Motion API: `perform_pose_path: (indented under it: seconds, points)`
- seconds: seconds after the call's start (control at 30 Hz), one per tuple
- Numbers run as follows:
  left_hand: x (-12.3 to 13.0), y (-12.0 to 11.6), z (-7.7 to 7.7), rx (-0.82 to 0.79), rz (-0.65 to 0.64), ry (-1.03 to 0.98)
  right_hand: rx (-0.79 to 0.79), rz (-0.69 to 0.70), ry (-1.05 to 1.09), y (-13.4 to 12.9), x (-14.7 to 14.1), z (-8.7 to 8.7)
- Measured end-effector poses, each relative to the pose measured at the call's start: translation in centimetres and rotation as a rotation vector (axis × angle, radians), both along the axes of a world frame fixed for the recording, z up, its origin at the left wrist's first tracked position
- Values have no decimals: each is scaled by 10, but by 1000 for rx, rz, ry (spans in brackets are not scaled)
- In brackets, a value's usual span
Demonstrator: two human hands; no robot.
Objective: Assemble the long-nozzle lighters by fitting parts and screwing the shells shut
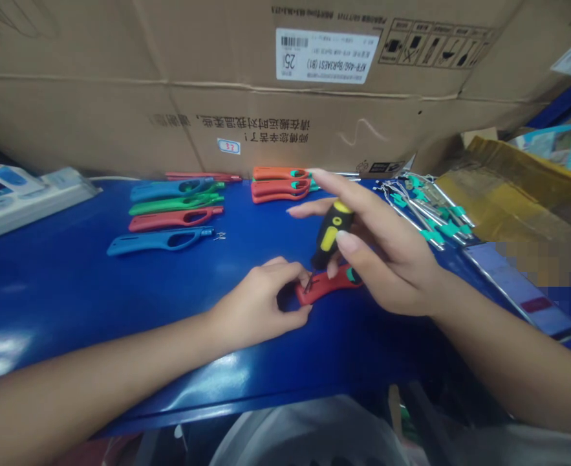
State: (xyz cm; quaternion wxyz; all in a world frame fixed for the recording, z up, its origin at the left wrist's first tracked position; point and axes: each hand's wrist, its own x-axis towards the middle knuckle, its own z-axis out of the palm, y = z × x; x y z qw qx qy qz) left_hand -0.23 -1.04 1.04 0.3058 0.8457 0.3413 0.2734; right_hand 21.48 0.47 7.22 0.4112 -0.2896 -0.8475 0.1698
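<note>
My right hand (387, 246) grips a short black and yellow screwdriver (332, 233) between thumb and fingers, its index finger stretched out. The screwdriver is tilted over a red lighter (326, 286) lying on the blue table, which has a green piece in its opening. Whether the tip touches the lighter is hidden. My left hand (266, 301) is closed around the lighter's left end, thumb below and fingers above. A small dark piece shows at its fingertips, too small to name.
Blue, green and red lighter casings (140, 243) lie in a row at left, with tiny metal pieces beside them. Orange-red lighters (278, 191) lie at the back. Metal rods with green parts (425, 207) and a phone (522, 291) are at right. A cardboard box (193, 97) stands behind; a power strip (37, 200) lies left.
</note>
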Motion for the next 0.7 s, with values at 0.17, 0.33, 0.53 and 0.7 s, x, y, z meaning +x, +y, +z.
perform_pose_path:
  seconds: [0.17,0.33,0.53,0.7]
  points:
    - [0,1,0,4,-23,-15,270,-85,26,4,0,-3]
    - [-1,1,-2,31,-27,4,82,16,-2,4,-2,-3]
    - [0,1,0,33,-47,-8,413,11,-32,2,-3,-1]
    - [0,1,-1,41,-43,-2,117,63,-40,-2,-1,2]
